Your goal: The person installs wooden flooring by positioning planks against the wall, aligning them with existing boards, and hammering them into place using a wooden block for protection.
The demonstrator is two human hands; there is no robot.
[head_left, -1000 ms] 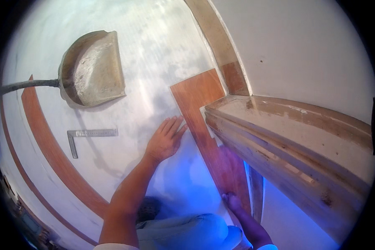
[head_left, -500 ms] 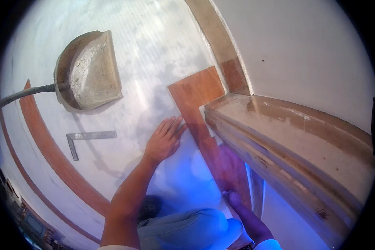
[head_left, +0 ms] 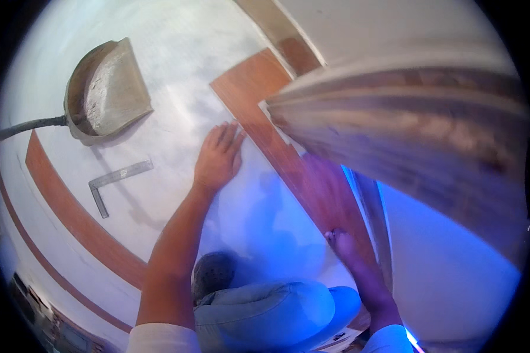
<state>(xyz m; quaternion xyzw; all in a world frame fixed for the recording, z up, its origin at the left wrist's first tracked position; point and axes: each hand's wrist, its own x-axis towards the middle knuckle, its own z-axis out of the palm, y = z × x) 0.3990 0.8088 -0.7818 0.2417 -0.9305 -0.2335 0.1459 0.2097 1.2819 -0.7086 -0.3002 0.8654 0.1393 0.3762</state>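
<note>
A reddish-brown wood-look floor plank (head_left: 285, 162), with a notch cut in its right side, lies on the pale floor against the door frame. My left hand (head_left: 218, 156) rests flat beside the plank's left edge, fingers stretched out and their tips at that edge. Nearer to me, my right hand (head_left: 341, 242) is closed at the plank's lower part, by its left edge. Blue light and shadow hide what its curled fingers hold, if anything. A small metal square (head_left: 122, 175) lies on the floor left of my left hand.
A dustpan (head_left: 115, 97) with pale dust in it stands at the far left, its handle pointing left. Long brown planks (head_left: 70, 200) lie along the left. At the right the worn brown door frame (head_left: 406, 129) juts over the plank. My bent knee (head_left: 277, 312) is close in front.
The whole view has shifted, so the dustpan, square and plank appear higher and further left. Both hands keep about the same places along the plank.
</note>
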